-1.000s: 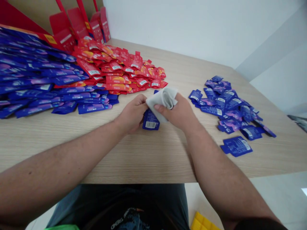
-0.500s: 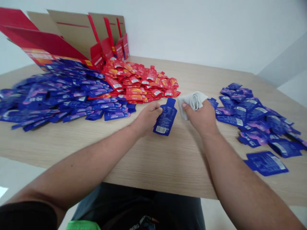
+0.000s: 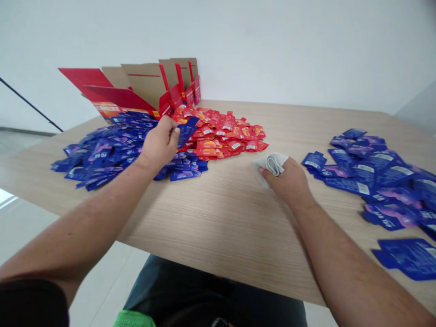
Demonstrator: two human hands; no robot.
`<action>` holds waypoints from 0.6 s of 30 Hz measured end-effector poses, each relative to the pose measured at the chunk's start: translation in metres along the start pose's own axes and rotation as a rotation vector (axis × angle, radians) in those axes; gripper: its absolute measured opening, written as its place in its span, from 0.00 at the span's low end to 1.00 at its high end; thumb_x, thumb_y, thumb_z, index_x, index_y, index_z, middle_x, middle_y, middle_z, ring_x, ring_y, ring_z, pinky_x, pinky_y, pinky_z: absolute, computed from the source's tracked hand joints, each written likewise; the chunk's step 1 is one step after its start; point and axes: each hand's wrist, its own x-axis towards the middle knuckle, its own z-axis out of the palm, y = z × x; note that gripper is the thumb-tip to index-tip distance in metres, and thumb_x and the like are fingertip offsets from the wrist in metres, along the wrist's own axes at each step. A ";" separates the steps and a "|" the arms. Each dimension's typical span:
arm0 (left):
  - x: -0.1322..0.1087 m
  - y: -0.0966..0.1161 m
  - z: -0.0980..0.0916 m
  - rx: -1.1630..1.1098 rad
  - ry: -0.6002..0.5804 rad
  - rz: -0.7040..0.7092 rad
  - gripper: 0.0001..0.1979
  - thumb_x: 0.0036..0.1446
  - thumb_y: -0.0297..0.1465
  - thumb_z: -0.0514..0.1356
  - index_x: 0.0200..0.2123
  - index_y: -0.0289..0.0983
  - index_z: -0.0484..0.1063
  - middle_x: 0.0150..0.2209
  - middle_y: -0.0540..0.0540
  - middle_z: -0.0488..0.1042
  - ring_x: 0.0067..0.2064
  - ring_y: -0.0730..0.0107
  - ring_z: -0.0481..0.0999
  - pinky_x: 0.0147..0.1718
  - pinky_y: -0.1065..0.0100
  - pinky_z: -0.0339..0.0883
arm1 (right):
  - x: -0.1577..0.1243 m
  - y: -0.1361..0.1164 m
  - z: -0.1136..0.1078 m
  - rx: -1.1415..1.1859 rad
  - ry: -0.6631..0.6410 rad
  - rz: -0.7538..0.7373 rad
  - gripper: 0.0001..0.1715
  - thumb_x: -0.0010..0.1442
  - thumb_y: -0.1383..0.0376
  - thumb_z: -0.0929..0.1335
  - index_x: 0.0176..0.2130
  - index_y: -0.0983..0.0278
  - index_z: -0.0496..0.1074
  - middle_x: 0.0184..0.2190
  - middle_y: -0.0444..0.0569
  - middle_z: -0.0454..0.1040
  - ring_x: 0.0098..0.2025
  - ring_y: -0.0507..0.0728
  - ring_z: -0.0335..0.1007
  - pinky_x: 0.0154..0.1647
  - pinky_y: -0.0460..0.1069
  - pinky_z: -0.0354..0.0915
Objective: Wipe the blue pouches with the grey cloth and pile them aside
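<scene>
Between thumb and fingers, my left hand (image 3: 161, 141) pinches a blue pouch (image 3: 186, 130) by its side, raised where the blue and red piles meet. My right hand (image 3: 289, 178) is closed round a folded pale grey cloth (image 3: 271, 164) at the middle of the table. A large heap of blue pouches (image 3: 109, 152) lies beneath and left of my left hand. Beside it, a heap of red pouches (image 3: 235, 136) spreads towards the centre. On the right lies another group of blue pouches (image 3: 371, 170), with one pouch (image 3: 410, 258) nearest the front edge.
Open red cardboard boxes (image 3: 126, 97) with brown insides stand at the back left, behind the heaps. The wooden table (image 3: 218, 218) reaches back to a white wall. My legs are under its front edge.
My left hand has moved left and away from me with the blue pouch, over to the heaps. My right hand still holds the cloth. The camera view has shifted.
</scene>
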 end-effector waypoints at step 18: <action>-0.013 0.052 0.016 0.169 -0.385 0.195 0.21 0.64 0.38 0.52 0.49 0.37 0.81 0.48 0.41 0.84 0.52 0.52 0.82 0.55 0.54 0.74 | -0.003 -0.013 0.013 0.085 -0.179 0.134 0.20 0.62 0.52 0.71 0.46 0.63 0.77 0.46 0.58 0.82 0.49 0.63 0.79 0.47 0.53 0.70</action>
